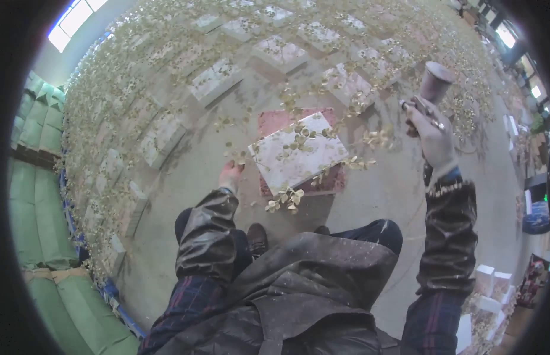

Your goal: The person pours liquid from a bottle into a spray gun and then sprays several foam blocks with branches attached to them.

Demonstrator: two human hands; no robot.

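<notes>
My left hand [230,174] reaches down to the concrete floor and pinches a small gold leaf sprig [234,155] beside a white board [297,155] that lies tilted on a pink block [278,121]. Gold leaf sprays drape across the board and hang off its near edge. My right hand [431,133] is raised to the right, closed around a spray can [434,83] whose top points up and away. I am crouched, with my knees and one shoe [257,236] below the board.
Rows of white blocks [214,80] covered with gold leaf sprigs curve across the floor ahead. Green sacks [35,195] are stacked along the left. More white boxes [485,281] stand at the lower right. Bare concrete [186,189] surrounds the board.
</notes>
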